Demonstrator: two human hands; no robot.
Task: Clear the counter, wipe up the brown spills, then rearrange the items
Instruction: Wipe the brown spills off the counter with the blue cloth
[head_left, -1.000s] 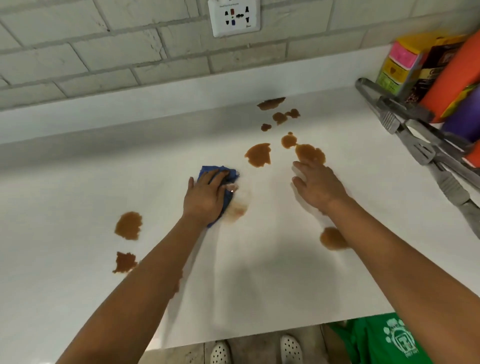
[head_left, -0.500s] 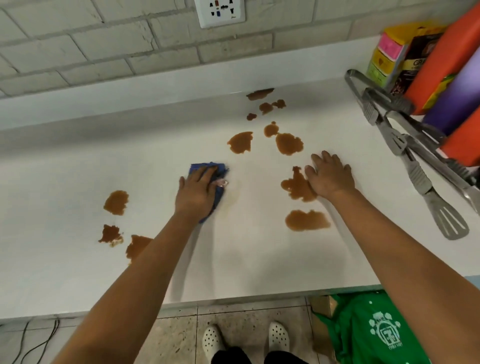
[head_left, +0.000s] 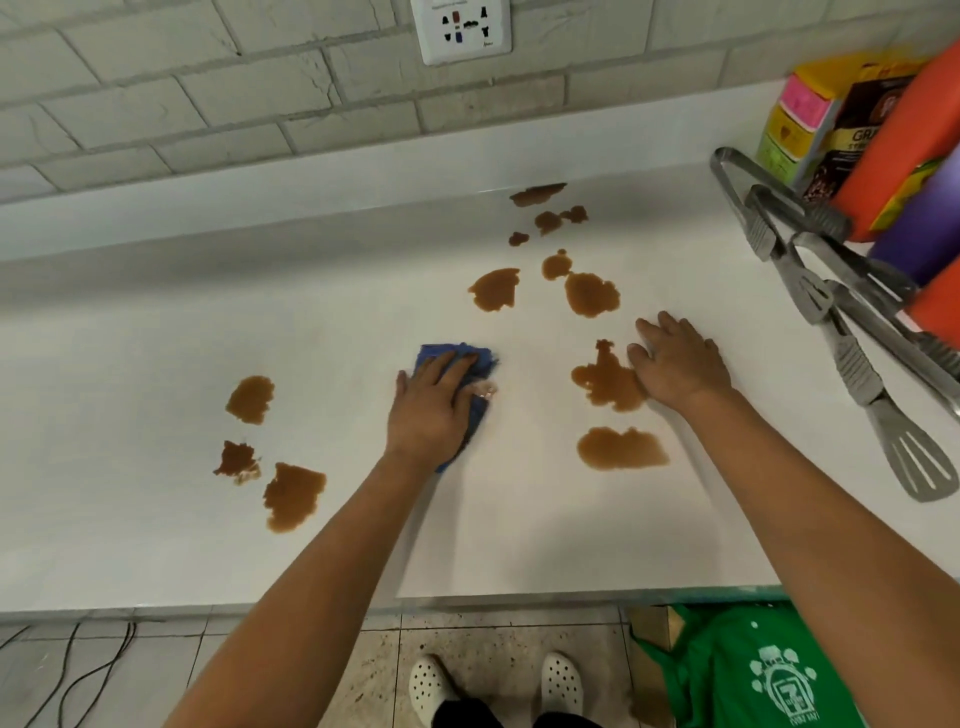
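Note:
My left hand (head_left: 434, 405) presses flat on a blue cloth (head_left: 475, 358) in the middle of the white counter (head_left: 130, 338). My right hand (head_left: 678, 361) lies flat and open on the counter, its thumb side touching a brown spill (head_left: 605, 382). Another brown spill (head_left: 621, 448) lies just in front of it. Several more brown spills (head_left: 589, 293) run back toward the wall, and three brown patches (head_left: 291, 493) sit to the left of the cloth.
Metal tongs and a slotted spatula (head_left: 852, 358) lie along the right side. Behind them stand orange and purple rolls (head_left: 914, 156) and colourful boxes (head_left: 800, 119). A wall socket (head_left: 460, 31) sits above the counter. A green bag (head_left: 753, 670) and cables are on the floor.
The cloth smear beside my left hand has been wiped away. My right hand has shifted right and back, uncovering the spill beside it. The view has pulled back.

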